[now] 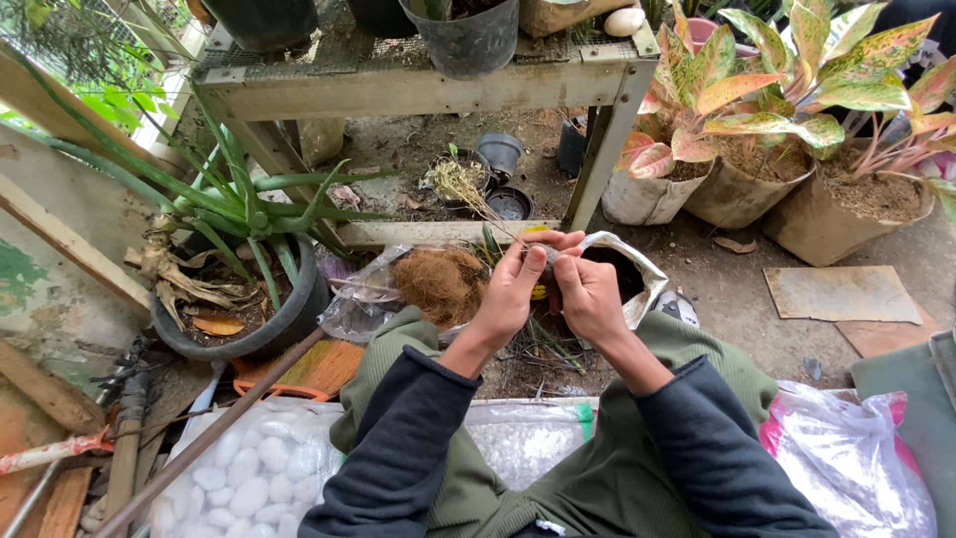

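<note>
1 dried plant sprig (468, 189) is pinched by both hands, left hand (511, 289) & right hand (588, 294), fingers closed; 1 coir clump (438, 284) sits w/ 1 open bag (637, 274) nearby.

One head-worn camera looks steeply down, close over the person's lap and ground.

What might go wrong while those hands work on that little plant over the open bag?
The thin plant stem, pinched between the left hand and right hand, looks brittle and might snap. Anything dropped could vanish into the open bag below. The coconut fibre clump beside the left hand could get knocked over.
</note>
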